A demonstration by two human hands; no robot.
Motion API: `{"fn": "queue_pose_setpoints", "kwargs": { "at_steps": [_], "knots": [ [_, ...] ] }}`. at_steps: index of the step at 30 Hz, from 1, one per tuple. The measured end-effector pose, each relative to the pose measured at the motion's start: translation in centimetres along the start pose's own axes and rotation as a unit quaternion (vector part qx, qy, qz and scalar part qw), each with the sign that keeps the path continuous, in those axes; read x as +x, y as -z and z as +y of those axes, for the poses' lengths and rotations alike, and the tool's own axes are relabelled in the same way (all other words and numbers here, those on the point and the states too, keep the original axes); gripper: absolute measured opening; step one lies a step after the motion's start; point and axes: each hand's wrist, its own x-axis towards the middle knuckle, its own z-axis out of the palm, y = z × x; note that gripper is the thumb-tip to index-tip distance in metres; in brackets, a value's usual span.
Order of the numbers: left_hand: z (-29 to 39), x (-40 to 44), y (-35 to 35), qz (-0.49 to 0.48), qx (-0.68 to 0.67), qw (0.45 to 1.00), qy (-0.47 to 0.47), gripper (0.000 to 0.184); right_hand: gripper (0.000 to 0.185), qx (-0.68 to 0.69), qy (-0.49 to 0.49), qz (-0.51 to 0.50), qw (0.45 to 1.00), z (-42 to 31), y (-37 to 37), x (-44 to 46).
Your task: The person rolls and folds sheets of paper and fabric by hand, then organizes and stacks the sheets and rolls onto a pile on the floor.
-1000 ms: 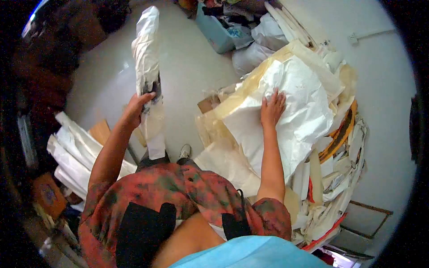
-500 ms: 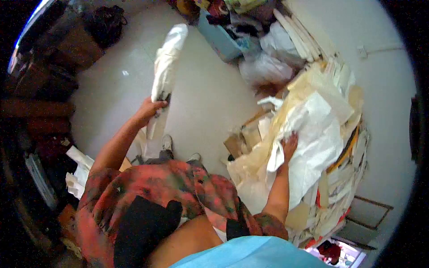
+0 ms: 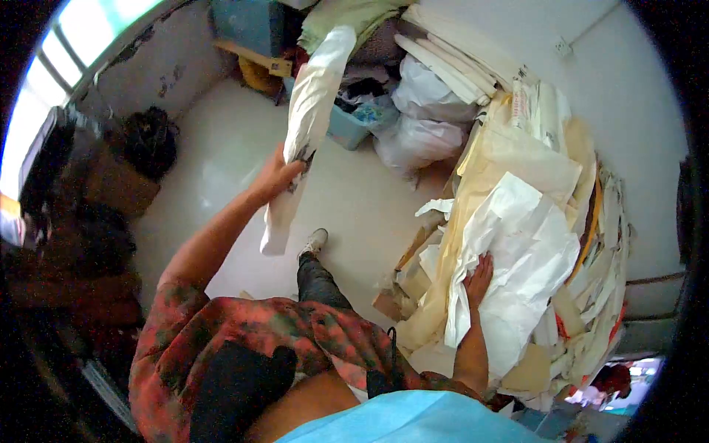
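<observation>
Left fingers (image 3: 291, 170) clasp one white roll (image 3: 313, 100); right fingers (image 3: 483, 270) lie extended on one white sheet (image 3: 528, 247).

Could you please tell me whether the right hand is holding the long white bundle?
No, the left hand holds the bundle, while the right hand lies on a white sheet.

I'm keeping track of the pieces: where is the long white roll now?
In the head view, the long white roll is left of centre, in the left hand, with the blue bin to its right.
</observation>
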Motion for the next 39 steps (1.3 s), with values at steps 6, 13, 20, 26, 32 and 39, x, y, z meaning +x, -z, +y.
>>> {"fn": "queue_pose_setpoints", "kwargs": {
  "at_steps": [6, 13, 20, 26, 32, 39],
  "knots": [
    [5.1, 15.3, -2.4, 0.022, 0.293, 0.949, -0.112, 0.055, 0.059, 0.006, -0.014, 0.008, 1.0, -1.3, 0.7, 0.2],
    [10.9, 31.2, -8.1, -0.025, 0.505, 0.819, -0.272, 0.05, 0.075, -0.009, -0.099, -0.092, 0.991, -2.4, 2.1, 0.2],
    [11.6, 47.2, -15.7, -0.03, 0.537, 0.727, -0.426, 0.053, 0.073, -0.014, -0.13, -0.168, 0.977, -4.0, 4.7, 2.4],
    [12.2, 60.2, -24.0, -0.042, 0.561, 0.692, -0.452, 0.058, 0.059, -0.099, -0.211, -0.303, 0.924, -7.5, 7.3, 6.1],
    [13.1, 74.6, -32.4, -0.323, 0.524, 0.705, -0.353, 0.06, 0.038, -0.09, -0.35, -0.328, 0.873, -10.4, 8.8, 9.9],
    [6.7, 83.7, -38.9, -0.04, 0.516, 0.703, -0.488, 0.056, 0.052, -0.128, -0.348, -0.448, 0.813, -11.3, 9.7, 14.0]
  ]
}}
